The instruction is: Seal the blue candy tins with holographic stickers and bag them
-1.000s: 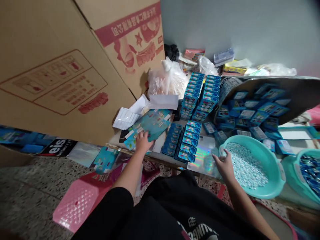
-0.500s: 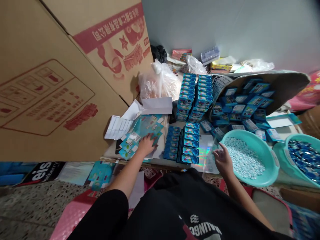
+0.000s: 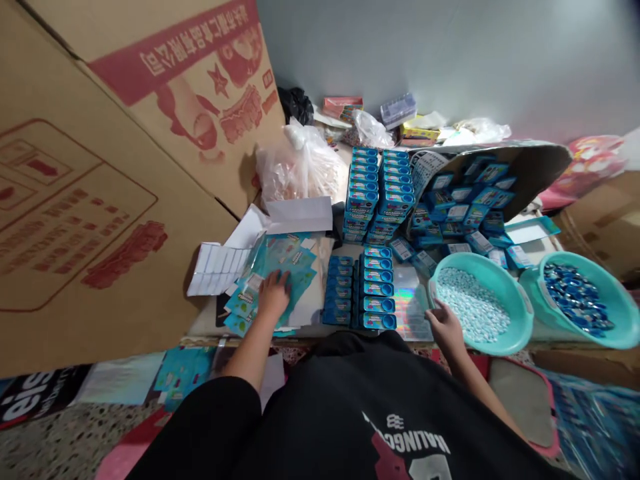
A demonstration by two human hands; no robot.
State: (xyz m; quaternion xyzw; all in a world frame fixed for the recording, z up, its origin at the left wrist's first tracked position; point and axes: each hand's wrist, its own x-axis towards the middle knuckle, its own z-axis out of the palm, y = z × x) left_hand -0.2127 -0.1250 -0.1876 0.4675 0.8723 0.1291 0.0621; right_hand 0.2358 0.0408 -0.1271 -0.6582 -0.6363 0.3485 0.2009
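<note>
My left hand [image 3: 274, 295] lies on a loose stack of flat blue printed carton blanks [image 3: 297, 267], fingers stretched forward and touching the sheets. Beside a turquoise basin [image 3: 520, 340], my right hand [image 3: 445, 325] is closed in a pinch at its left rim; what it holds, if anything, I cannot make out. Small pale candies [image 3: 473, 303] fill part of that basin. Between my hands stand rows of small blue boxes [image 3: 379, 288], next to a shiny, rainbow-reflecting clear sheet [image 3: 411, 307].
Two tall stacks of blue boxes [image 3: 363, 190] stand farther back. More lie in a carton [image 3: 545, 170] tipped on its side. A second turquoise basin [image 3: 623, 317] holds blue wrapped pieces. A big cardboard box [image 3: 125, 167] walls off the left, near a white plastic bag [image 3: 300, 163].
The view has shifted, so most table things appear farther left. My left hand stays on the blanks, its fingers less spread. My right hand remains by the basin, closed in a pinch.
</note>
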